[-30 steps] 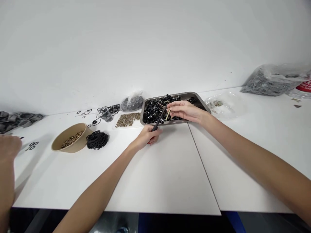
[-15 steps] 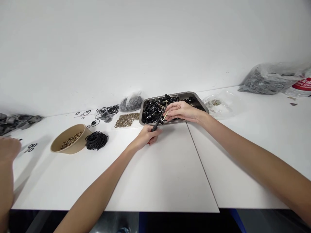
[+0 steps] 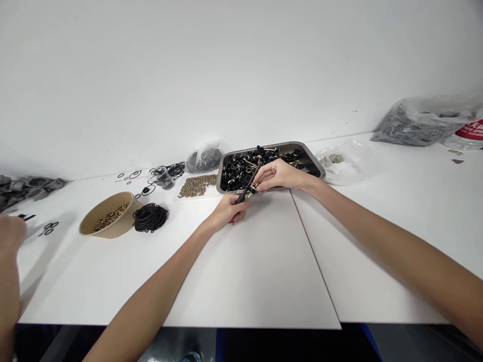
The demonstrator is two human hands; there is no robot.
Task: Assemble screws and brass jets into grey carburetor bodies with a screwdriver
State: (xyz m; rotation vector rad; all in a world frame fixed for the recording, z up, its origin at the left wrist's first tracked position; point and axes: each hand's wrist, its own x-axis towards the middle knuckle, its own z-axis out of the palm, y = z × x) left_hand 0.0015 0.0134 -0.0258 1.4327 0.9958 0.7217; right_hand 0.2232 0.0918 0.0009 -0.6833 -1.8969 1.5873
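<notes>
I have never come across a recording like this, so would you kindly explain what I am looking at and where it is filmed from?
There is no machine here: these are a person's bare hands, seen by a camera worn on the head, looking forward and down. The left hand grips a slim dark tool. The right hand pinches a small part beside it, too small to make out fully. Behind them, a metal tray of mostly black parts sits on the white table. To the left are brass-coloured pieces, a bundle of black rings and a tan bowl. Another person's hand shows at the left edge.
</notes>
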